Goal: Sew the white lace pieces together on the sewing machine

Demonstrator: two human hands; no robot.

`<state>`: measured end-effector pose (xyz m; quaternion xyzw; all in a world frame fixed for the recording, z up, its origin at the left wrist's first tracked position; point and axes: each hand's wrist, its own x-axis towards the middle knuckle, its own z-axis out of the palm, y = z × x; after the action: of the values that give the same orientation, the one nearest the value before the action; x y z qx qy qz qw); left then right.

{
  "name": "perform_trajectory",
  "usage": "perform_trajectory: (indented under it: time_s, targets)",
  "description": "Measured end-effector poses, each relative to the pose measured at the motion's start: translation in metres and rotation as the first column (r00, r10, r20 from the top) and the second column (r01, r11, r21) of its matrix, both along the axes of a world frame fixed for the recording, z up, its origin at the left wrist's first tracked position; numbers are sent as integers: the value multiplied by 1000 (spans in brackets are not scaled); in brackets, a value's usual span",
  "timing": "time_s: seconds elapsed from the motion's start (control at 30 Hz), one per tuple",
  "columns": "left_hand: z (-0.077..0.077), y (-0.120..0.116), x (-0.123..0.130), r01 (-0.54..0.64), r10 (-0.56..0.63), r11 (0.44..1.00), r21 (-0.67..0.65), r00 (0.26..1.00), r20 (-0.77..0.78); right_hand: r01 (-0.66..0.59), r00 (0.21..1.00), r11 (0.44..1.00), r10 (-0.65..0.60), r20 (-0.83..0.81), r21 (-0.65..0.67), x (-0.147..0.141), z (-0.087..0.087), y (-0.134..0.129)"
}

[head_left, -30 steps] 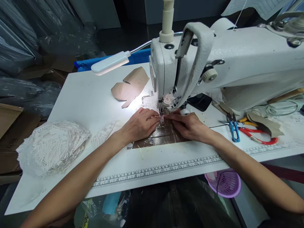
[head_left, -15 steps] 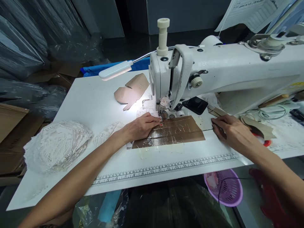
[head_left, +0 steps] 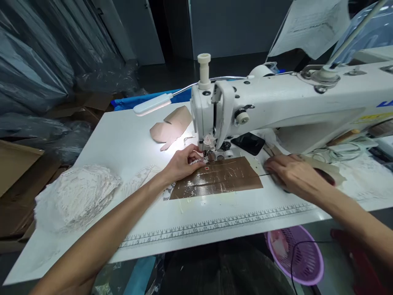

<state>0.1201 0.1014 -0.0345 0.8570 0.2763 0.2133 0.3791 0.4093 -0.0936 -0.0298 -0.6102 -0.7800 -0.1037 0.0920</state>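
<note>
My left hand point(head_left: 186, 163) is at the sewing machine's needle area, thumb and fingers pinched on white lace point(head_left: 196, 161). Below its fingers lies a brown shiny sheet point(head_left: 221, 178), taped down beside the presser foot point(head_left: 205, 153). To the right of the sheet, my right hand point(head_left: 285, 170) rests low over the table with its fingers curled down. A dark shape shows beneath them, but what they hold, if anything, is hidden. The white sewing machine point(head_left: 276, 98) stands behind both hands.
A stack of white lace pieces point(head_left: 82, 196) lies at left. Brown paper pattern pieces point(head_left: 172, 127) lie behind my left hand. A black phone point(head_left: 248, 143) sits under the machine arm. A ruler strip point(head_left: 215, 226) runs along the front edge; a purple basket point(head_left: 310, 262) stands below.
My right hand has shifted slightly left and its fingers have curled further under. My left hand stays by the needle, its fingers bent more on the lace. The view has tilted up somewhat.
</note>
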Motion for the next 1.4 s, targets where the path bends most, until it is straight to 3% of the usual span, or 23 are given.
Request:
perform_trajectory:
  time_s: [0.17, 0.3, 0.4, 0.6, 0.7, 0.8, 0.9, 0.97, 1.03, 1.1, 1.27, 1.4]
  targets:
    - [4, 3, -2, -69, 68, 998, -1, 996, -49, 43, 985, 999, -41, -170, 6, 1, 5, -8]
    - [-1, 11, -1, -100, 97, 995, -26, 992, -78, 306, 928, 952, -292, -232, 26, 28, 16, -20]
    - [-6, 14, -1, -111, 110, 994, -11, 991, -81, 452, 865, 891, -448, -228, -37, 39, 26, -25]
    - [-8, 10, -1, -15, 15, 1000, -3, 997, 71, 580, 767, 761, -630, -120, -290, 17, 32, -31]
    - [0, 5, -1, 63, -61, 998, -27, 996, 68, 608, 770, 760, -635, -62, -229, 1, 29, -38]
    - [4, 4, -2, 91, -91, 995, -40, 996, 11, 519, 824, 850, -525, -213, -85, -17, 25, -29]
    - [3, 3, -4, 77, -79, 995, -62, 996, -32, 208, 834, 972, -237, -499, -114, -51, 21, 2]
    - [2, 2, -4, 66, -68, 994, -84, 997, -21, -13, 823, 990, -69, -564, -140, -78, 17, 29]
    - [1, 1, -4, 60, -61, 992, -107, 998, -6, -128, 846, 980, 27, -532, -154, -102, 11, 55]
    - [0, 1, -4, 48, -48, 992, -120, 999, -2, -112, 882, 974, 6, -472, -197, -117, 5, 76]
    - [-3, 2, -4, 55, -51, 990, -133, 998, 31, 123, 870, 935, -263, -417, -334, -128, -1, 95]
    - [-6, 2, -4, 39, -34, 991, -130, 998, 44, 124, 834, 932, -284, -473, -341, -131, -4, 94]
